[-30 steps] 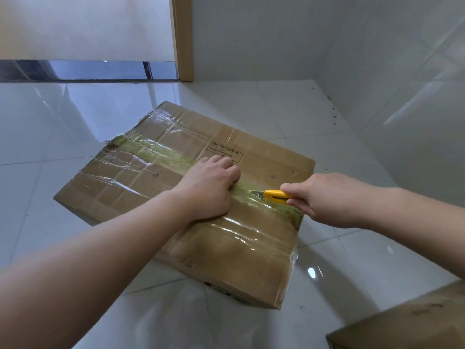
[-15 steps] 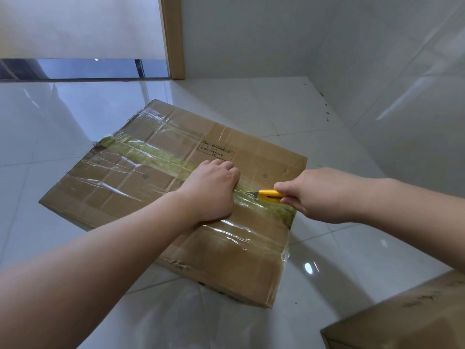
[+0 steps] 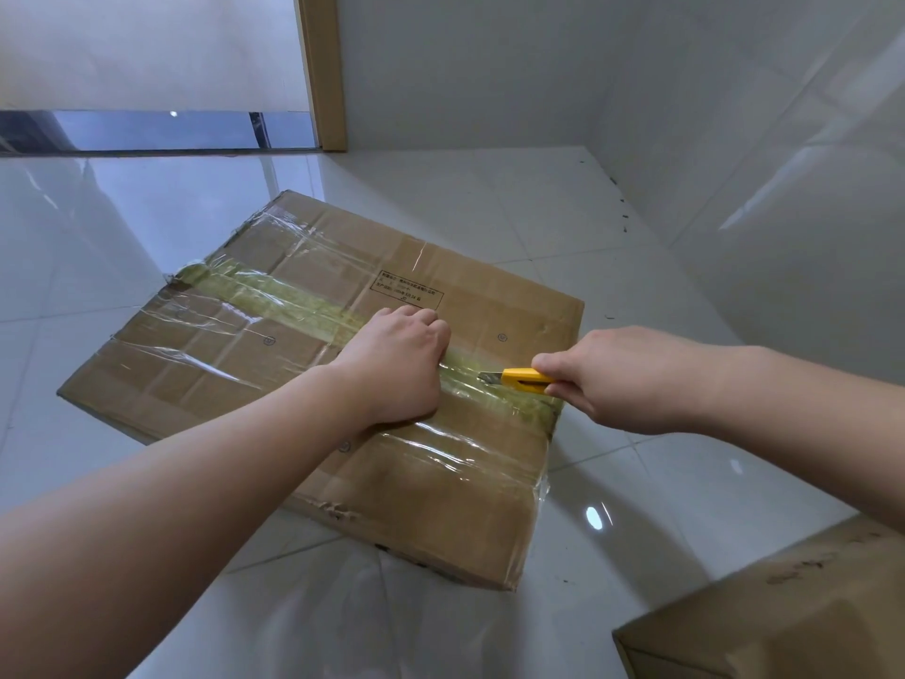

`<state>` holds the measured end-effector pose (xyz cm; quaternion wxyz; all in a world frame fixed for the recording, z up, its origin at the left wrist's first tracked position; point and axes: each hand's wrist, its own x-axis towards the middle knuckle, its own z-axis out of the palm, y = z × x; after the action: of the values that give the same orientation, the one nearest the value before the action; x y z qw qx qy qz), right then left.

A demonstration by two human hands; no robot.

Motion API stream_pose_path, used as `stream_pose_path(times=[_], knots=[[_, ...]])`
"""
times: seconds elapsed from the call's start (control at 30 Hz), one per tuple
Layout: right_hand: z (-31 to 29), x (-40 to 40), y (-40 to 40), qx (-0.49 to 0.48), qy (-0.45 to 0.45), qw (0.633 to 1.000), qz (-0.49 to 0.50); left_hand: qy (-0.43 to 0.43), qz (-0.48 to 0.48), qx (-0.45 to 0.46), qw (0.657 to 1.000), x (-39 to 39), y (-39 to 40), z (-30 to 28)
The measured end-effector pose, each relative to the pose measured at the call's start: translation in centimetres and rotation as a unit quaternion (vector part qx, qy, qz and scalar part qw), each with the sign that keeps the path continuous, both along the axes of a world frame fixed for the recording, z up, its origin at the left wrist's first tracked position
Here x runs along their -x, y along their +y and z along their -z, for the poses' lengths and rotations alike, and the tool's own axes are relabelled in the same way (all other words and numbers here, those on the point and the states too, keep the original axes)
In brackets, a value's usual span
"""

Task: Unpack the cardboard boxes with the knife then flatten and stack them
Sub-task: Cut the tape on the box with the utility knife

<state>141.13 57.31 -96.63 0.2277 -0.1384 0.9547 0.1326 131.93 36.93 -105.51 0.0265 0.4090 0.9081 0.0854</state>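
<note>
At the near right corner, part of a second cardboard box (image 3: pixel 783 615) sits on the white tiled floor (image 3: pixel 612 531). Beyond it, the taped cardboard box (image 3: pixel 416 482) lies flat on the floor. The left hand (image 3: pixel 396 367) rests as a fist on the box's top, fingers curled under, holding nothing, right on the greenish tape strip (image 3: pixel 274 298). Just beside it, the right hand (image 3: pixel 631 379) has its grip clamped around the yellow knife (image 3: pixel 521 379), blade tip touching the tape near the box's right edge. Farther off stand a wooden door frame (image 3: pixel 323 71) and grey walls.
</note>
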Motion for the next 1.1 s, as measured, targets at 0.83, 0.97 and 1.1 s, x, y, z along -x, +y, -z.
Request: stream_pose_path(times=[0.83, 0.97, 1.1], knots=[[0.5, -1.0, 0.8, 0.032, -0.001, 0.999, 0.010, -0.025, -0.001, -0.014, 1.000, -2.2, 2.1, -0.3], [0.6, -1.0, 0.9, 0.031, -0.001, 0.999, 0.012, -0.015, 0.005, -0.018, 1.000, -2.2, 2.0, -0.1], [0.5, -1.6, 1.9, 0.011, 0.013, 1.000, -0.001, -0.016, 0.010, -0.020, 1.000, -2.0, 1.8, 0.1]])
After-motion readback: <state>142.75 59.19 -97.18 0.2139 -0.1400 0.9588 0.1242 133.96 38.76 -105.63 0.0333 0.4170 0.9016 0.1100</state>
